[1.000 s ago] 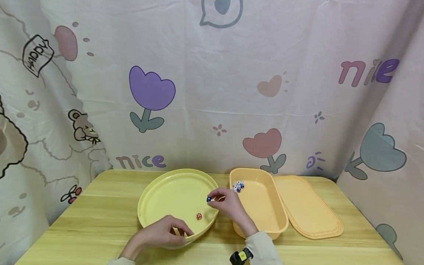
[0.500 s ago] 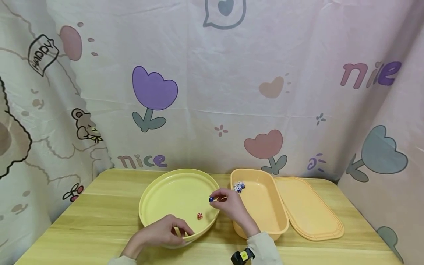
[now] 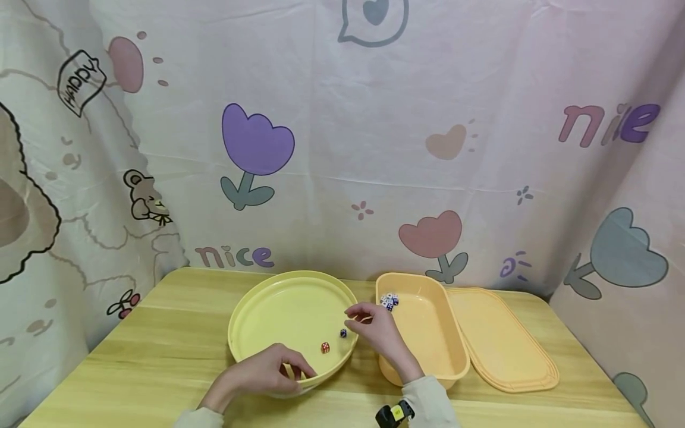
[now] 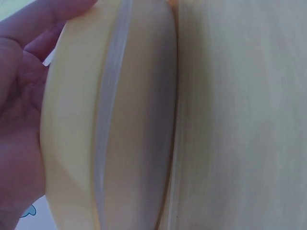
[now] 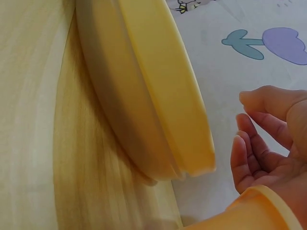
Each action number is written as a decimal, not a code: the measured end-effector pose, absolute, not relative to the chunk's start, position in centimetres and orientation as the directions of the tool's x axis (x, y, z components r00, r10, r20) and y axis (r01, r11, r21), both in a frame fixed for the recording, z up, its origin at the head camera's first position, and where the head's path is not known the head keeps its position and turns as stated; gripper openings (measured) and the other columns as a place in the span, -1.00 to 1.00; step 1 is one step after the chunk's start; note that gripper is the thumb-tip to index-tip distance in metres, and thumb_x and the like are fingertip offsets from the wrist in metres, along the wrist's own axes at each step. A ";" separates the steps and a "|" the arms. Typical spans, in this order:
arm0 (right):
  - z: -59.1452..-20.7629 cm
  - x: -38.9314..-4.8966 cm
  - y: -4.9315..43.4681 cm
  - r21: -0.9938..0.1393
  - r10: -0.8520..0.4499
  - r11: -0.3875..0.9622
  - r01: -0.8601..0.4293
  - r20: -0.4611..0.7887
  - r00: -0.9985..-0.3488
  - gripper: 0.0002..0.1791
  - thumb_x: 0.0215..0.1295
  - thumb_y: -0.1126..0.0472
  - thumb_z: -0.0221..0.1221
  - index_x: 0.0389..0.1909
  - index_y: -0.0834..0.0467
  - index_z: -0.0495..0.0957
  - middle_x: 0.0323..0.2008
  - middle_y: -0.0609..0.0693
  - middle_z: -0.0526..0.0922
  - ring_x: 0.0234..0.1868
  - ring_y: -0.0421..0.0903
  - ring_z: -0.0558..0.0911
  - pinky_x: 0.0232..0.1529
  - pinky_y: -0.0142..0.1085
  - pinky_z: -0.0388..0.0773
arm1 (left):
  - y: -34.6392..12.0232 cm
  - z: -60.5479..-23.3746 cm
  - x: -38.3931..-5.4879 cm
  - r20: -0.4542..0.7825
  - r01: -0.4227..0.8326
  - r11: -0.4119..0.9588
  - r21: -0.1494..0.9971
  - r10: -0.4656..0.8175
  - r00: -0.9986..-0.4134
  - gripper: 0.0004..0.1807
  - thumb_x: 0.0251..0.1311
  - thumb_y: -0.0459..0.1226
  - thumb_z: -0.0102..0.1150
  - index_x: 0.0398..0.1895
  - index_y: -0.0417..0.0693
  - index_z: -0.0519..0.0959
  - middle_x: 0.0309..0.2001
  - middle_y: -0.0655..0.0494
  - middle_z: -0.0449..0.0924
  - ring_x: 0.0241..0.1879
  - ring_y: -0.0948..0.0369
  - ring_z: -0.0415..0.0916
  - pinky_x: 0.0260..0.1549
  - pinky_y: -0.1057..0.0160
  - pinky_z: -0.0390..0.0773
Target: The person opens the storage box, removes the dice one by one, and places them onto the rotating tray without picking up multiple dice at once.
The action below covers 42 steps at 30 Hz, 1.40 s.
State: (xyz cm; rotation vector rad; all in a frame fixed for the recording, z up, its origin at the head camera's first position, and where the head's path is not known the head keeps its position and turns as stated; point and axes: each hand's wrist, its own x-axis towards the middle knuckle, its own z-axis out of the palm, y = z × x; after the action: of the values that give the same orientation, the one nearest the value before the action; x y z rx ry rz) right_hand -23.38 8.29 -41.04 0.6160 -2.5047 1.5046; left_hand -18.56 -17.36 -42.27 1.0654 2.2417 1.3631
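Near the right side of the round yellow tray (image 3: 289, 297) lie a dark blue die (image 3: 343, 333) and a red die (image 3: 325, 348), slightly apart. My right hand (image 3: 377, 328) hovers over the tray's right rim, thumb and fingertips parted with nothing between them; the right wrist view shows the same hand (image 5: 268, 139) beside the tray. My left hand (image 3: 267, 370) holds the tray's front rim, its fingers bent over the edge. In the left wrist view the left hand (image 4: 21, 120) lies against the yellow wall; part of its grip is hidden.
Right of the tray stands an orange rectangular container (image 3: 460, 356) with several white and blue dice (image 3: 389, 301) in its back left corner. Its orange lid (image 3: 503, 339) lies flat on the wooden table (image 3: 182, 333) to the right. A printed curtain (image 3: 332, 131) hangs behind.
The blue die, earlier pinched in my right hand, now lies in the tray beside the red die. My right fingers have parted. The left hand keeps its place on the rim.
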 end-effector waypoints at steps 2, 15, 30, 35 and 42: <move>-41.0 -23.4 8.3 -0.812 -0.261 0.408 -0.417 0.335 -0.906 -0.83 0.14 0.35 0.29 -0.25 0.34 0.64 -0.36 -0.02 0.64 -0.32 -0.14 0.56 -0.24 -0.33 0.53 | -17.3 -42.3 -18.6 0.111 0.433 0.270 0.860 0.729 -0.675 -0.75 0.03 -0.43 0.26 -0.18 -0.09 0.71 -0.34 0.27 0.62 -0.33 0.38 0.49 -0.36 0.32 0.58; -40.6 -22.9 8.6 -0.835 -0.245 0.369 -0.408 0.337 -0.909 -0.84 0.22 0.34 0.24 -0.22 0.35 0.64 -0.34 0.02 0.66 -0.33 -0.10 0.57 -0.30 -0.36 0.51 | -17.0 -42.3 -18.8 0.115 0.434 0.253 0.865 0.741 -0.662 -0.76 0.05 -0.42 0.26 -0.18 -0.10 0.71 -0.34 0.27 0.62 -0.34 0.38 0.50 -0.37 0.32 0.58; -35.7 -23.9 10.1 -0.781 -0.224 0.480 -0.400 0.331 -0.917 -0.79 0.27 0.32 0.19 -0.12 0.30 0.63 -0.27 0.02 0.67 -0.26 -0.10 0.58 -0.27 -0.29 0.56 | -17.6 -42.2 -18.8 0.124 0.452 0.237 0.860 0.762 -0.635 -0.74 0.06 -0.42 0.25 -0.14 -0.13 0.70 -0.29 0.28 0.62 -0.29 0.39 0.49 -0.33 0.31 0.59; -34.2 -26.2 12.1 -0.791 -0.158 0.509 -0.340 0.302 -0.940 -0.80 0.28 0.30 0.19 -0.13 0.28 0.64 -0.25 0.03 0.68 -0.22 -0.07 0.59 -0.17 -0.20 0.54 | -17.7 -42.1 -18.8 0.125 0.457 0.244 0.855 0.759 -0.639 -0.72 0.06 -0.41 0.21 -0.13 -0.10 0.70 -0.29 0.27 0.64 -0.30 0.38 0.51 -0.32 0.31 0.59; -35.3 -28.6 14.5 -0.827 -0.126 0.507 -0.244 0.209 -0.970 -0.79 0.30 0.33 0.14 -0.12 0.37 0.60 -0.22 0.13 0.66 -0.20 0.00 0.57 -0.17 -0.22 0.52 | -17.6 -42.2 -18.9 0.133 0.470 0.243 0.848 0.763 -0.633 -0.72 0.05 -0.44 0.18 -0.14 -0.11 0.70 -0.29 0.29 0.63 -0.31 0.39 0.51 -0.33 0.32 0.59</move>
State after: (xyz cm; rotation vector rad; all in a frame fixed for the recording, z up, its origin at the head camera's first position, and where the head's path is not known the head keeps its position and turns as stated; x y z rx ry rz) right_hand -28.62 14.49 -35.32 0.3229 -2.6190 1.4673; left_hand -18.92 -17.63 -42.19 1.1424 2.2122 1.3414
